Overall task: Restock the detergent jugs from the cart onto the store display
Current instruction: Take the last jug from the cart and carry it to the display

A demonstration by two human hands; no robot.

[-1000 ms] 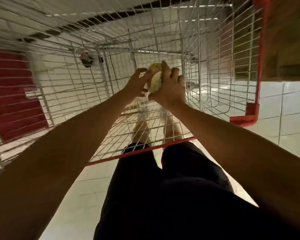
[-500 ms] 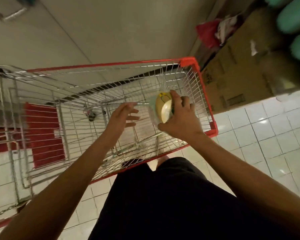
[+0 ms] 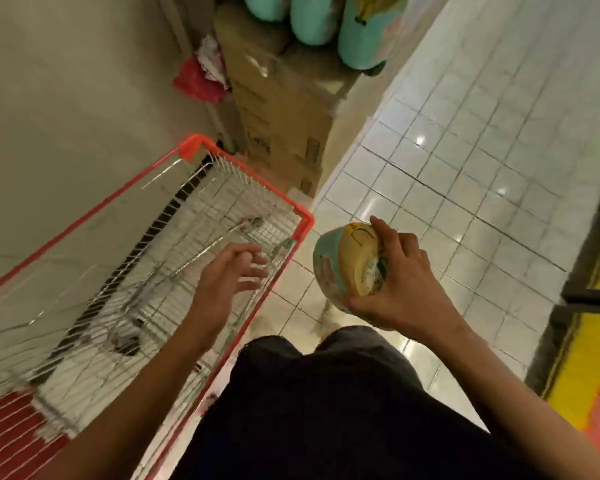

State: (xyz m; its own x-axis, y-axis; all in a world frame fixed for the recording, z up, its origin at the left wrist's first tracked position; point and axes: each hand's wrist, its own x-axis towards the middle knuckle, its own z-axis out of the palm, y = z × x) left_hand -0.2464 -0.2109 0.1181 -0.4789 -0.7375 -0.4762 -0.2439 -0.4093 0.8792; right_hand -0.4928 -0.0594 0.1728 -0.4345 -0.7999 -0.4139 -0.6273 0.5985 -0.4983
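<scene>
My right hand (image 3: 400,289) grips a teal detergent jug (image 3: 340,268) with a tan top, held over the tiled floor just right of the cart. My left hand (image 3: 227,275) hovers open above the wire cart (image 3: 187,147), fingers spread, holding nothing. The cart has a red rim and its basket looks bare inside. Several teal jugs (image 3: 312,19) stand on a stack of cardboard boxes (image 3: 284,109) at the top of the view, beyond the cart's far corner.
A beige wall runs along the left behind the cart. Red and white rubbish (image 3: 201,74) lies wedged between wall and boxes. White floor tiles (image 3: 482,140) stretch to the right. A yellow and black display edge (image 3: 589,306) stands at far right.
My right hand has lifted the jug out of the cart and carried it right, past the red rim. My left hand let go and stays over the basket. The view swung right.
</scene>
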